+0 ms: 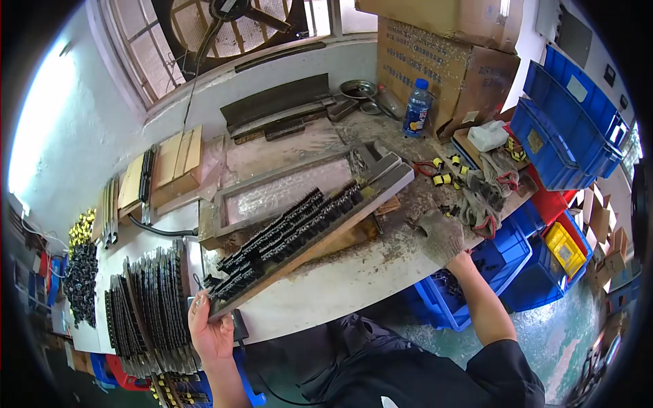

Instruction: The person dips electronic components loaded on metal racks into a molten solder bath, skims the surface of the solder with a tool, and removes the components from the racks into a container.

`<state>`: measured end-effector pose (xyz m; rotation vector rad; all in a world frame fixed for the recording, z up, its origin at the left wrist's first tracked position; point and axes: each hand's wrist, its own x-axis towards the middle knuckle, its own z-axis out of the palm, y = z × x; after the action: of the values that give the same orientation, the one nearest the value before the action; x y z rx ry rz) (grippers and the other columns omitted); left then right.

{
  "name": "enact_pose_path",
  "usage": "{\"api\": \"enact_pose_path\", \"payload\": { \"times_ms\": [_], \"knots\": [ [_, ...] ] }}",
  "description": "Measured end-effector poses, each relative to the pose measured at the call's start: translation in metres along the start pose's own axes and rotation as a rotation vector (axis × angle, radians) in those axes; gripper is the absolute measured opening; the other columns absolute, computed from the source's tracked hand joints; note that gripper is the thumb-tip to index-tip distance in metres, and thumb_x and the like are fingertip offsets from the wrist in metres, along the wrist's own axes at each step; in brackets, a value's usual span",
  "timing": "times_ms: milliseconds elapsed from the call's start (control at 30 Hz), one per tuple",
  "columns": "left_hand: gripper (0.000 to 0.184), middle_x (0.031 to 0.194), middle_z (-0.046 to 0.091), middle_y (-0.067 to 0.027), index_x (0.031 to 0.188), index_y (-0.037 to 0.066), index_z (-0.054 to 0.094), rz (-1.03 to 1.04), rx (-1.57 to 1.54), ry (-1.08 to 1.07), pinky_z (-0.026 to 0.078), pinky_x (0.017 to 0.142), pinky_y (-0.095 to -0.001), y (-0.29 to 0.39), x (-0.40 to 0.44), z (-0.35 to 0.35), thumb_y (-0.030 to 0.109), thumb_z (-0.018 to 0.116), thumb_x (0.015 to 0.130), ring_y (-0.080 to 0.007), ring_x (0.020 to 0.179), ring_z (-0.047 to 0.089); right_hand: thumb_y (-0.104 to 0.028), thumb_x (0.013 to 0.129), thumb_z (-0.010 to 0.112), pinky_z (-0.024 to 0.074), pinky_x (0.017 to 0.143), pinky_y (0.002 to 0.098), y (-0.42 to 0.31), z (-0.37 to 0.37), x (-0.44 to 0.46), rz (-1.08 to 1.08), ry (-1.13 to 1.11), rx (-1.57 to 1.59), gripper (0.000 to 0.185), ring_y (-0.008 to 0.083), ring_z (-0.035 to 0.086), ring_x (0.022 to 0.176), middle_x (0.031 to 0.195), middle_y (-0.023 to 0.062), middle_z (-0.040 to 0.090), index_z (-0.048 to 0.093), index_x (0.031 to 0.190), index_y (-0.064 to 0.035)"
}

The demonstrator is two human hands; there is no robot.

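Note:
My bare left hand (211, 332) grips the lower left end of a long tray (320, 255), which tilts up to the right above the table. Rows of small black parts (272, 238) stand in the tray. My right hand (441, 238) wears a grey knitted glove and rests at the right part of the table, near the tray's raised end but apart from it. Its fingers are partly hidden, and nothing can be made out in them. Behind the tray lies a rectangular frame (224, 207). More grey gloves (483, 204) lie right of my right hand, by small yellow-black parts (442, 179).
Racks of black strips (146, 306) fill the table's left, beside a pile of black and yellow parts (81, 272). A blue bottle (417, 109) stands by cardboard boxes (449, 75). Blue bins (435, 313) sit below the right edge; more blue crates (558, 129) are stacked at right.

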<state>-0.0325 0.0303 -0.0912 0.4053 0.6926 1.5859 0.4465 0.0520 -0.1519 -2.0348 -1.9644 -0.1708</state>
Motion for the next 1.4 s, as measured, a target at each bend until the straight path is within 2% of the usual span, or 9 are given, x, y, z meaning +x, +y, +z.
{"api": "enact_pose_path", "payload": {
  "times_ms": [133, 200, 233, 300, 433, 533, 633, 767, 1400],
  "knots": [
    [0.017, 0.092, 0.071, -0.0226, 0.113, -0.005, 0.056, 0.003, 0.009, -0.081, 0.055, 0.039, -0.0282, 0.001, -0.003, -0.001, 0.008, 0.049, 0.104, -0.0264, 0.051, 0.068, -0.031, 0.085, 0.065, 0.0537, 0.068, 0.0418, -0.007, -0.023, 0.016, -0.010, 0.172, 0.075, 0.026, 0.0323, 0.068, 0.080, 0.090, 0.0148, 0.067, 0.069, 0.095, -0.0071],
    [0.019, 0.095, 0.071, -0.0236, 0.116, -0.005, 0.054, 0.033, 0.041, -0.147, 0.055, 0.039, -0.0279, 0.000, 0.000, -0.005, 0.008, 0.049, 0.104, -0.0268, 0.053, 0.068, -0.034, 0.094, 0.059, 0.0515, 0.058, 0.0360, -0.029, -0.061, 0.026, 0.182, 0.102, 0.881, 0.032, 0.0248, 0.068, 0.070, 0.089, 0.0145, 0.069, 0.066, 0.092, -0.0031],
    [0.019, 0.095, 0.071, -0.0236, 0.116, -0.005, 0.054, 0.027, 0.046, -0.146, 0.055, 0.039, -0.0279, -0.001, -0.002, -0.001, 0.008, 0.049, 0.104, -0.0268, 0.053, 0.068, -0.034, 0.094, 0.059, 0.0515, 0.058, 0.0360, -0.043, -0.090, 0.030, 0.189, 0.100, 0.883, 0.032, 0.0248, 0.068, 0.070, 0.089, 0.0145, 0.069, 0.066, 0.092, -0.0031],
    [0.019, 0.092, 0.069, -0.0214, 0.118, -0.005, 0.051, 0.083, 0.103, -0.107, 0.056, 0.042, -0.0286, -0.004, -0.004, 0.011, 0.008, 0.048, 0.104, -0.0264, 0.053, 0.068, -0.035, 0.100, 0.053, 0.0477, 0.049, 0.0292, -0.068, -0.140, 0.041, 0.495, -0.361, 1.730, 0.037, 0.0189, 0.065, 0.060, 0.089, 0.0147, 0.071, 0.063, 0.108, 0.0008],
    [0.018, 0.094, 0.067, -0.0175, 0.119, -0.004, 0.047, 0.145, 0.246, -0.294, 0.059, 0.049, -0.0299, 0.000, -0.002, -0.003, 0.005, 0.049, 0.103, -0.0255, 0.060, 0.070, -0.025, 0.100, 0.054, 0.0481, 0.046, 0.0278, -0.079, -0.118, 0.056, 0.382, -0.377, 1.715, 0.040, 0.0208, 0.065, 0.056, 0.093, 0.0140, 0.071, 0.054, 0.130, 0.0007],
    [0.022, 0.105, 0.062, -0.0113, 0.123, -0.001, 0.046, 0.192, 0.336, -0.401, 0.061, 0.072, -0.0299, 0.006, -0.003, -0.007, 0.000, 0.051, 0.101, -0.0192, 0.091, 0.070, -0.012, 0.094, 0.058, 0.0544, 0.050, 0.0275, -0.079, -0.095, 0.062, 0.251, -0.218, 1.905, 0.052, 0.0207, 0.070, 0.066, 0.100, 0.0130, 0.070, 0.043, 0.144, -0.0041],
    [0.022, 0.101, 0.064, -0.0134, 0.120, -0.001, 0.046, 0.254, 0.330, -0.296, 0.061, 0.060, -0.0314, 0.004, -0.006, -0.006, -0.001, 0.053, 0.099, -0.0220, 0.075, 0.071, -0.014, 0.092, 0.063, 0.0552, 0.051, 0.0276, -0.070, -0.077, 0.066, 0.097, -0.211, 1.946, 0.059, 0.0195, 0.070, 0.071, 0.102, 0.0126, 0.070, 0.041, 0.145, -0.0036],
    [0.029, 0.110, 0.062, -0.0126, 0.129, -0.001, 0.044, 0.285, 0.378, -0.491, 0.059, 0.070, -0.0284, 0.011, -0.002, -0.016, 0.000, 0.052, 0.101, -0.0184, 0.090, 0.069, -0.016, 0.089, 0.068, 0.0555, 0.053, 0.0277, -0.067, -0.073, 0.070, 0.024, -0.217, 1.912, 0.063, 0.0187, 0.070, 0.073, 0.105, 0.0126, 0.069, 0.042, 0.145, -0.0032],
    [0.037, 0.102, 0.061, -0.0096, 0.130, 0.000, 0.044, 0.421, 0.532, -0.323, 0.048, 0.049, -0.0211, 0.005, -0.007, -0.020, 0.012, 0.061, 0.100, -0.0113, 0.062, 0.058, -0.025, 0.087, 0.066, 0.0438, 0.039, 0.0238, -0.080, -0.085, 0.071, 0.067, -0.149, 1.654, 0.058, 0.0132, 0.060, 0.051, 0.093, 0.0094, 0.070, 0.051, 0.136, -0.0004]
  ]
}}
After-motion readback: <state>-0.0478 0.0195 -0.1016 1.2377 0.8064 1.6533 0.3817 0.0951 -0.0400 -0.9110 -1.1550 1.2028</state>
